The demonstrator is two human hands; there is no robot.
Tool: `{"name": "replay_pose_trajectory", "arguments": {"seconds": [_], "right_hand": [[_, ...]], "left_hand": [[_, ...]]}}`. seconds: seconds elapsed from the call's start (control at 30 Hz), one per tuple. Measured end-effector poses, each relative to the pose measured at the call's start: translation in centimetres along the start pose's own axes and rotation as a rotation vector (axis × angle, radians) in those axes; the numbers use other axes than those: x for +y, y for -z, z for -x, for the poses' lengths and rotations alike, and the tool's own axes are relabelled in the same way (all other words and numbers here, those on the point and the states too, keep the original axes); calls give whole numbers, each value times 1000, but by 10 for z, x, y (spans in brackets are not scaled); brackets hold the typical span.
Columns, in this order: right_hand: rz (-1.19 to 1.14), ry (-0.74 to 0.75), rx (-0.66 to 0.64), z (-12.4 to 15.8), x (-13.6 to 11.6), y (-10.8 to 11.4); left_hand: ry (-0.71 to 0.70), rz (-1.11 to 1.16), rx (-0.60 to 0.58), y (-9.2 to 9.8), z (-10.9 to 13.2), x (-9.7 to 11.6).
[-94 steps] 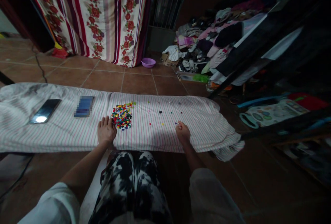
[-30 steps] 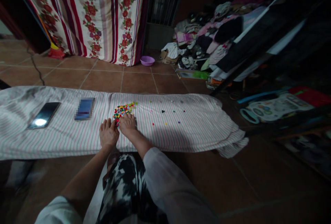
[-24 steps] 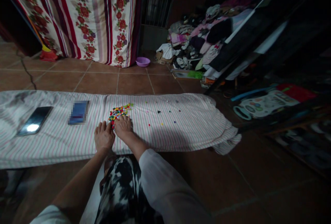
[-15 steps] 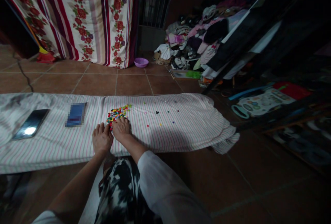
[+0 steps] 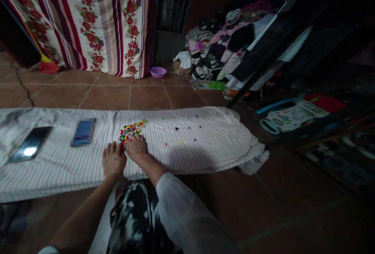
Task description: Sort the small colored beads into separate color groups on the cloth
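Observation:
A pile of small beads [image 5: 131, 129] in many colours lies on a striped cloth [image 5: 96, 168] that covers a long, low surface. My left hand [image 5: 113, 159] rests palm down at the near left side of the pile, its fingers stretched out on the cloth. Over the pile's near edge lies my right hand [image 5: 136, 147], fingers somewhat bent among the beads; its fingertips are partly hidden, and no held bead shows. To the right, single beads sit spaced apart in rows, among them a red bead [image 5: 166, 143], a blue bead [image 5: 195, 140] and a few black beads [image 5: 176, 128] close together.
A dark phone [image 5: 31, 143] and a second device with a blurred blue screen [image 5: 83, 132] lie left on the cloth. Beyond are a purple basin [image 5: 158, 72], a floral curtain [image 5: 113, 27] and heaped clothes [image 5: 216, 47]. A rack stands at the right.
The view has shifted slightly, moving the scene a little left and down. Both hands keep nearly the same place by the pile; the spaced beads look the same.

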State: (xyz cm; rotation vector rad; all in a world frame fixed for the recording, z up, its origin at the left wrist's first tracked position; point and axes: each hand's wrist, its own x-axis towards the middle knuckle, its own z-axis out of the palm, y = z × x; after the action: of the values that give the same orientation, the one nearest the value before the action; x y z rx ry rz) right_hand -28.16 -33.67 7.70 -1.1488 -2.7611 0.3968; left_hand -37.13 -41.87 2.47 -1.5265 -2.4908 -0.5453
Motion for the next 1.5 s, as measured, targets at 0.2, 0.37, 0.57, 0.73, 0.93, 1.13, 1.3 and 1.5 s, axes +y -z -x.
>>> {"name": "replay_pose_trajectory", "arguments": {"seconds": [0.2,0.37,0.57,0.73,0.93,1.13,1.3,1.5], "right_hand": [[-19,-23,86,6,8,7],[-5,-42,10,11,9,8],[-12,-44,-28,6,7,6],[-4,-38,-17,0,8,3],[3,-51,-10,2,4,-2],[-54,-18,11,13,4,-7],[-98,5,11,20,5,-11],[-134,19,45,25,6,-13]], "left_hand": [[6,-7,2,0,0,1],[14,11,2,0,0,1],[19,33,3,-1,0,0],[15,-6,-25,1,-1,1],[22,-30,-34,3,-1,3],[5,-42,-10,1,-1,1],[2,-23,-7,-1,0,-1],[-12,-35,10,-2,-1,-2]]}}
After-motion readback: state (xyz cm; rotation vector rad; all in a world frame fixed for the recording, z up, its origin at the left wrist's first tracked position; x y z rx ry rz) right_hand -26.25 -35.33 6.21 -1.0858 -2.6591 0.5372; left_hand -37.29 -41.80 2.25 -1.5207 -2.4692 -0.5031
